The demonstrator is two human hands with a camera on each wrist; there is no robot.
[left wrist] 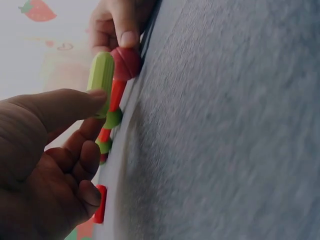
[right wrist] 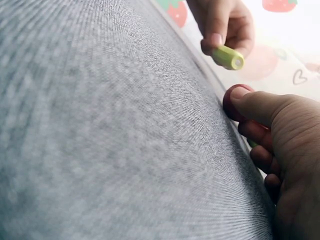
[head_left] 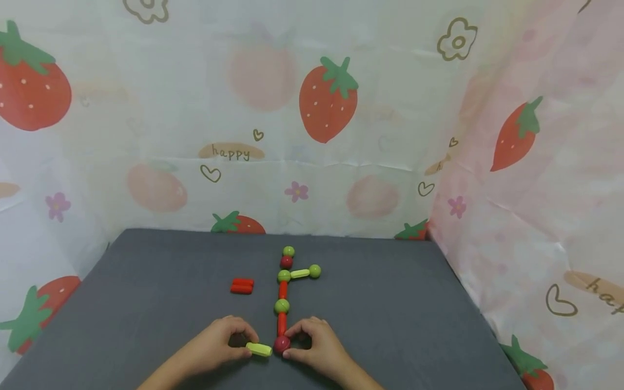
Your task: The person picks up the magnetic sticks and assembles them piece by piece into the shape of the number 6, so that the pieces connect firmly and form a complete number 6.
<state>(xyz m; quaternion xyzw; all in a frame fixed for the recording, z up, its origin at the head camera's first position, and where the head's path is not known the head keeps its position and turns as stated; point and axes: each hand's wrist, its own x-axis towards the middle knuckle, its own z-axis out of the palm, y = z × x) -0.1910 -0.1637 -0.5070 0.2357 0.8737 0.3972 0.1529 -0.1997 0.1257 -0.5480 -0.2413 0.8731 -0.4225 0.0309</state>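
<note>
We see the left hand (head_left: 219, 342) pinching a short, yellow-green, ridged rod, apparently plastic (head_left: 260, 350), by one end between thumb and fingertips. Its free end points towards a glossy dark-red ball, also plastic-looking (head_left: 281, 344), and stops just short of it, raised off the dark grey, cloth-textured counter (head_left: 390, 309). The right hand (head_left: 323, 346) grips that ball with thumb and fingers at its side, where it ends a line of red rods and green balls (head_left: 281, 307).

We would judge the rod light and stiff, hardly fragile; its ridges should give our fingertips some bite. Holding it near the rear, as here, leaves the front face, with its pale round spot, uncovered. The smooth ball may roll or slip, so we would steady it from the side. Two slim red rods (head_left: 242, 286) lie together beyond the left hand.
</note>
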